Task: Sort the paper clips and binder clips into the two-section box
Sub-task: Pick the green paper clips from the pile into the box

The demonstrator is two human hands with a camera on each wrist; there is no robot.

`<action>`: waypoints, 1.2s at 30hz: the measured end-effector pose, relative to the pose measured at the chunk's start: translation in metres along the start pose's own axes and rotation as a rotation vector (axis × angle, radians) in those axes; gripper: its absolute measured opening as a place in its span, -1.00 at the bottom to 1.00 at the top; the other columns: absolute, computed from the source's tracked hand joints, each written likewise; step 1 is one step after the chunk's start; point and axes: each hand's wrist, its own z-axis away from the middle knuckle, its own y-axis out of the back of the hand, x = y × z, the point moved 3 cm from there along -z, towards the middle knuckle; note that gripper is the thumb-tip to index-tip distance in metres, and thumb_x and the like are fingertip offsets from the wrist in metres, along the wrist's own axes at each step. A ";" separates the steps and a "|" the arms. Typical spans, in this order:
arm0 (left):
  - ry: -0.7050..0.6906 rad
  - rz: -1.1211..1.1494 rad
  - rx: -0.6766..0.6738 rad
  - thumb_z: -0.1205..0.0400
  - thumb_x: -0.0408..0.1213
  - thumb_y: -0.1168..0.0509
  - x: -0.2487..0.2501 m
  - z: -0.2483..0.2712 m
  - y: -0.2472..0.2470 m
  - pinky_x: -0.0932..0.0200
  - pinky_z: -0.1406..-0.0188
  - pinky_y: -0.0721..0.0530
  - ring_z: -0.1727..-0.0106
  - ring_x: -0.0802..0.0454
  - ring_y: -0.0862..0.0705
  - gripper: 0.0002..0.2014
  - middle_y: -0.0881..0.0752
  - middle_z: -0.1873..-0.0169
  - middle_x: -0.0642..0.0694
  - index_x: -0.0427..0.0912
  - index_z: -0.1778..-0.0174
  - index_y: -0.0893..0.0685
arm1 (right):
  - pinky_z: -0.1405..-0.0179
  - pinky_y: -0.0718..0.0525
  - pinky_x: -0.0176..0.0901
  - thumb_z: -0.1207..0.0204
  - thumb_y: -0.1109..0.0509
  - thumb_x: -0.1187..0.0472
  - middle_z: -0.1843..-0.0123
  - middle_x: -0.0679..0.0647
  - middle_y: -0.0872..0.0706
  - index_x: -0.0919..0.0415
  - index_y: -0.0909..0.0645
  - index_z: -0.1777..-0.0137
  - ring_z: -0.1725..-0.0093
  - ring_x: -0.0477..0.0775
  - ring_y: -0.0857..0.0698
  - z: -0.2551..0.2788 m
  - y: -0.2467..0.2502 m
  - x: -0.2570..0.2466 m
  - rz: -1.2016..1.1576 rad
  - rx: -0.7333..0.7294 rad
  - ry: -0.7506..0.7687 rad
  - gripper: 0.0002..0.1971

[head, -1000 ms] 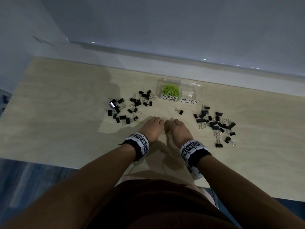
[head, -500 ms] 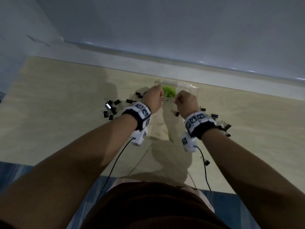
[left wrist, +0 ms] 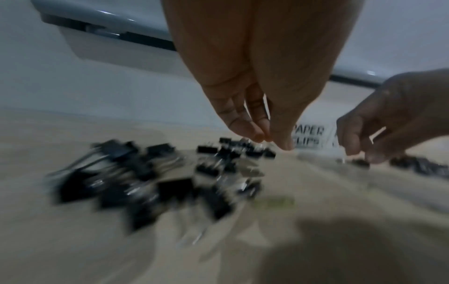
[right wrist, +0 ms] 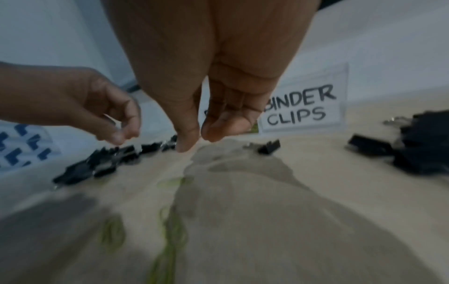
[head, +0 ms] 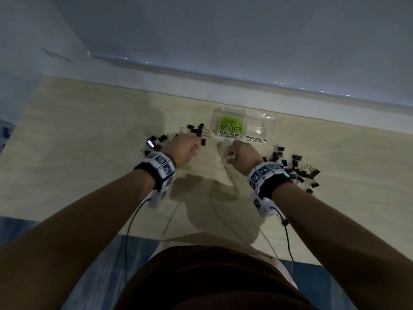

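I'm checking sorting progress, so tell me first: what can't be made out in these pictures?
- Left hand: wrist view too blurred to show anything pinched.
- Right hand: fingertips together; contents not visible.
- Loose green paper clips: smeared, uncountable.
- Binder clips section: head view glare hides its floor.

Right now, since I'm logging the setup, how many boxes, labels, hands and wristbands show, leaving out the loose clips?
Box: 1
Labels: 2, the paper clips label and the binder clips label
Hands: 2, the left hand and the right hand
Wristbands: 2, the left wristband and the right wristband
Total: 7
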 end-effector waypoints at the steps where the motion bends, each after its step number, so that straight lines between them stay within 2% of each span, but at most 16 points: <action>1: 0.013 -0.036 -0.054 -0.59 -0.32 -0.32 -0.011 0.014 -0.008 0.17 0.02 -0.51 0.02 -0.03 -0.61 -0.90 -0.65 0.03 -0.10 -0.19 0.01 -0.68 | -0.08 -0.68 0.00 -0.45 -0.41 0.27 -0.06 0.12 -0.65 0.13 -0.69 0.05 -0.01 0.13 -0.66 0.001 -0.010 0.001 0.037 -0.061 0.007 -0.89; 3: 0.008 -0.085 -0.102 -0.58 -0.27 -0.33 -0.026 0.030 -0.020 0.11 -0.07 -0.50 -0.05 -0.04 -0.58 -0.91 -0.62 0.03 -0.06 -0.16 0.04 -0.67 | -0.14 -0.64 0.00 -0.48 -0.37 0.27 -0.14 0.18 -0.61 0.17 -0.69 -0.03 -0.08 0.21 -0.64 0.002 -0.022 0.000 0.062 -0.129 0.015 -0.84; 5: 0.011 -0.087 -0.103 -0.58 -0.25 -0.32 -0.031 0.035 -0.026 0.11 -0.06 -0.44 -0.09 -0.03 -0.51 -0.92 -0.57 0.04 -0.03 -0.15 0.06 -0.65 | -0.14 -0.57 -0.08 -0.48 -0.36 0.27 -0.17 0.21 -0.56 0.21 -0.66 -0.05 -0.12 0.22 -0.61 0.003 -0.026 -0.004 0.058 -0.144 0.030 -0.83; 7: 0.012 -0.125 -0.094 -0.58 -0.25 -0.32 -0.031 0.033 -0.030 0.11 -0.06 -0.40 -0.11 -0.04 -0.47 -0.92 -0.56 0.03 -0.03 -0.15 0.06 -0.64 | -0.07 -0.53 -0.08 -0.48 -0.37 0.26 -0.16 0.18 -0.52 0.21 -0.64 0.00 -0.11 0.22 -0.59 0.003 -0.027 -0.006 0.060 -0.159 0.023 -0.88; 10: -0.002 -0.265 -0.123 -0.55 -0.32 -0.31 -0.031 0.029 -0.037 0.06 -0.21 -0.43 -0.20 -0.09 -0.45 -0.93 -0.55 -0.07 -0.07 -0.11 0.07 -0.63 | 0.01 -0.58 -0.04 -0.48 -0.37 0.25 -0.17 0.16 -0.48 0.20 -0.59 0.08 -0.08 0.25 -0.60 0.003 -0.028 -0.007 0.111 -0.192 -0.009 -0.94; 13: -0.004 -0.328 -0.167 -0.56 -0.33 -0.28 -0.030 0.027 -0.039 0.00 -0.28 -0.41 -0.26 -0.11 -0.39 -0.89 -0.50 -0.16 -0.10 -0.12 0.02 -0.59 | -0.02 -0.45 -0.21 -0.46 -0.31 0.37 -0.18 0.18 -0.51 0.25 -0.58 0.04 -0.10 0.20 -0.59 0.007 -0.025 -0.001 0.107 -0.190 -0.014 -0.89; 15: -0.066 -0.344 -0.178 -0.60 -0.31 -0.25 -0.021 0.026 -0.041 0.03 -0.28 -0.40 -0.27 -0.10 -0.39 -0.87 -0.50 -0.19 -0.12 -0.17 -0.05 -0.57 | 0.02 -0.45 -0.22 -0.43 -0.27 0.40 -0.05 0.20 -0.62 0.26 -0.56 0.09 -0.04 0.21 -0.63 0.013 -0.021 0.007 0.057 -0.120 -0.051 -0.89; 17: -0.113 -0.256 -0.179 -0.63 -0.31 -0.22 -0.003 0.024 -0.043 0.05 -0.25 -0.43 -0.24 -0.09 -0.44 -0.86 -0.54 -0.17 -0.13 -0.22 -0.08 -0.55 | 0.11 -0.59 -0.09 -0.43 -0.25 0.37 0.10 0.19 -0.69 0.24 -0.55 0.16 0.09 0.24 -0.66 0.023 -0.016 0.014 0.006 -0.031 -0.099 -0.93; 20: -0.133 -0.087 -0.161 -0.63 -0.38 -0.17 0.028 0.023 -0.053 -0.03 -0.03 -0.54 -0.04 -0.16 -0.56 -0.91 -0.62 0.01 -0.19 -0.24 -0.02 -0.52 | 0.20 -0.64 -0.01 -0.44 -0.24 0.35 0.22 0.16 -0.67 0.18 -0.54 0.24 0.22 0.25 -0.65 0.041 -0.016 0.011 -0.055 0.036 -0.046 -0.90; 23: -0.200 -0.070 -0.211 -0.60 -0.46 -0.17 0.046 0.022 -0.072 -0.07 0.00 -0.59 0.00 -0.17 -0.58 -0.79 -0.62 0.01 -0.20 -0.21 -0.12 -0.55 | 0.17 -0.67 0.10 -0.41 -0.29 0.35 0.16 0.20 -0.63 0.16 -0.66 0.26 0.24 0.28 -0.64 0.053 -0.021 0.006 -0.028 0.048 0.036 -0.85; 27: -0.233 -0.121 -0.230 -0.60 -0.47 -0.19 0.046 0.024 -0.088 -0.07 -0.11 -0.55 -0.12 -0.21 -0.56 -0.76 -0.59 -0.09 -0.23 -0.26 -0.16 -0.63 | 0.07 -0.63 -0.01 -0.39 -0.36 0.31 -0.01 0.24 -0.63 0.28 -0.70 0.13 0.05 0.31 -0.65 0.061 -0.025 0.004 -0.055 0.040 -0.057 -0.88; 30: -0.231 -0.155 -0.225 -0.61 -0.38 -0.23 0.050 0.026 -0.092 -0.05 -0.16 -0.50 -0.16 -0.18 -0.52 -0.81 -0.56 -0.13 -0.24 -0.30 -0.11 -0.62 | 0.01 -0.58 -0.05 -0.36 -0.37 0.38 -0.05 0.27 -0.62 0.32 -0.68 0.14 -0.02 0.32 -0.64 0.063 -0.027 0.000 -0.084 0.043 -0.070 -0.90; 33: -0.208 -0.173 -0.207 -0.57 -0.42 -0.25 0.054 0.028 -0.093 0.04 -0.05 -0.46 -0.10 -0.17 -0.52 -0.90 -0.56 -0.04 -0.22 -0.29 0.03 -0.62 | -0.01 -0.54 -0.09 -0.39 -0.32 0.42 -0.08 0.26 -0.59 0.29 -0.64 0.14 -0.05 0.29 -0.61 0.061 -0.026 -0.005 -0.037 -0.012 -0.084 -0.90; 36: -0.180 -0.160 -0.211 -0.56 -0.44 -0.26 0.056 0.027 -0.092 0.05 -0.05 -0.45 -0.07 -0.15 -0.51 -0.93 -0.56 -0.02 -0.22 -0.29 0.07 -0.60 | 0.03 -0.57 -0.03 -0.41 -0.27 0.43 -0.05 0.25 -0.58 0.26 -0.62 0.09 -0.01 0.30 -0.61 0.057 -0.026 -0.010 0.057 -0.090 -0.059 -0.84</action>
